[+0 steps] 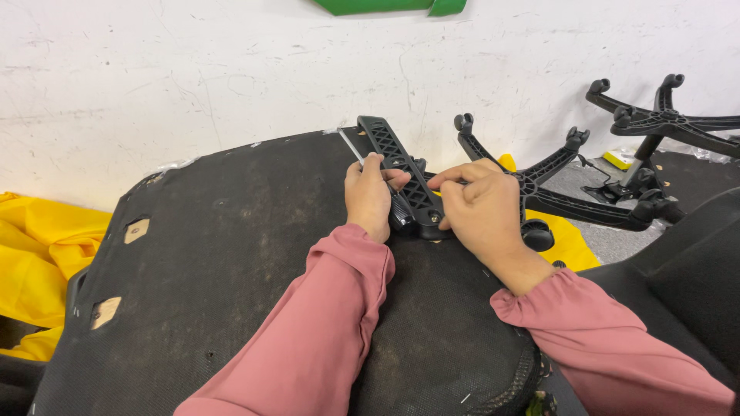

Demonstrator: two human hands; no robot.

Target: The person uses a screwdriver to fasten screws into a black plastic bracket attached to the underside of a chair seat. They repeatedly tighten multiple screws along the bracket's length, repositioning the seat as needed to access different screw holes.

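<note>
Both hands meet at the far edge of an upturned office-chair seat [254, 262], its black fabric-covered underside facing up. The left hand [368, 196] is closed around the dark handle of a screwdriver [362, 158], whose thin metal shaft shows beyond the knuckles, pointing away and to the left. The right hand [482, 208] is curled, fingertips pinched down on the near end of a black plastic armrest bracket [405, 177] that lies between the two hands; whether it pinches a screw there I cannot tell. To do this well, the bracket should sit flat and square on the seat while the right fingers steady it, and the driver should stand straight over the fastener instead of slanting. The bracket is a long, ribbed, lattice-patterned bar, running from between the hands away toward the white wall [193, 69]. Beyond the right hand lies a black five-star chair base [555, 196], a second base [663, 123] farther right, and yellow sheeting [38, 262] well left of the left hand.
</note>
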